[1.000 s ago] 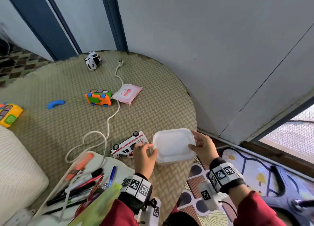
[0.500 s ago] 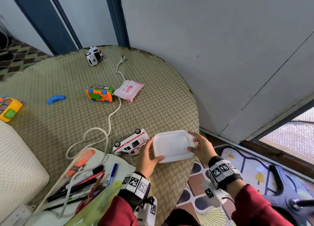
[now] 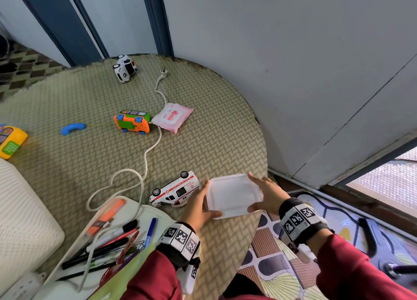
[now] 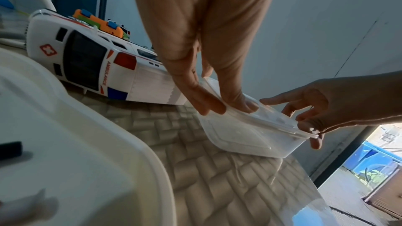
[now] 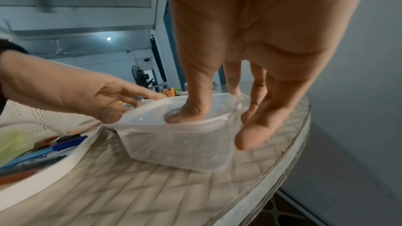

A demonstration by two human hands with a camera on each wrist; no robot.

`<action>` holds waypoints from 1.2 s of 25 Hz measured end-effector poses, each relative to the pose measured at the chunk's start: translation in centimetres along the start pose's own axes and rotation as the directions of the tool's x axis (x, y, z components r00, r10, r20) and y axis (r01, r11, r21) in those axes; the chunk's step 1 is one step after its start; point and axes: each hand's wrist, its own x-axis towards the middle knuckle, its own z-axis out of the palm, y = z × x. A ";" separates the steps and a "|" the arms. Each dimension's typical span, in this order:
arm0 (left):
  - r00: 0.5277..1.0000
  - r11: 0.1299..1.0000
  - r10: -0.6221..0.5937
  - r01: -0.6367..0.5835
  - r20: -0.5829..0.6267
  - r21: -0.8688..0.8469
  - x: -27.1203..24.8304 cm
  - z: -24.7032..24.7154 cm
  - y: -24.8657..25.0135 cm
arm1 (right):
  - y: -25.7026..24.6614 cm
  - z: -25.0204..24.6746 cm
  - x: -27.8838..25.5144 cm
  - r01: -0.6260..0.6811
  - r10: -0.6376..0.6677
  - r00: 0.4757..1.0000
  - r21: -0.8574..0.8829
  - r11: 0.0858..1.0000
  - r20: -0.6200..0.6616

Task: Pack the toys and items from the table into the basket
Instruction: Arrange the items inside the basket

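Note:
A translucent white lidded plastic container [image 3: 233, 194] sits at the table's near right edge, slightly tilted. My left hand [image 3: 198, 205] grips its left side, thumb at the near corner. My right hand [image 3: 264, 193] grips the right side, thumb on the lid [image 5: 180, 116] and fingers at the rim. The left wrist view shows the left hand [image 4: 224, 107] pinching the container [image 4: 250, 137] rim. A white toy ambulance [image 3: 174, 192] lies on its side just left of it. The white mesh basket [image 3: 22, 209] stands at the near left.
A white tray [image 3: 135, 211] of pens and markers lies near me. A white cable [image 3: 144, 160] snakes across the woven mat. Farther off lie an orange toy bus [image 3: 133, 121], pink wipes pack [image 3: 172, 117], white toy car [image 3: 124, 68], blue handset [image 3: 73, 128] and yellow toy phone [image 3: 11, 141].
My left hand has shifted its hold along the container's left side, the thumb now at the near corner. The container has barely moved; the right hand keeps its grip.

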 end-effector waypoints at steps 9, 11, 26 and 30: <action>0.975 0.974 -0.080 0.033 0.207 0.224 0.7 -1.5 1.3 | -0.5 -0.4 -0.1 -0.036 0.036 0.999 -0.079 0.996 0.005; 0.973 0.995 -0.087 0.074 0.215 0.066 0.5 -1.6 1.1 | -0.5 -0.4 -0.2 -0.035 0.033 0.999 -0.078 0.996 -0.027; 0.964 0.986 -0.121 0.089 -0.235 -0.140 -1.0 3.8 0.9 | 0.6 1.9 -2.7 -0.113 0.120 0.975 0.047 0.992 -0.186; 0.960 0.974 -0.173 0.132 -0.222 -0.185 -1.1 3.3 1.2 | 0.6 2.6 -2.5 -0.003 0.073 0.974 0.313 0.950 -0.214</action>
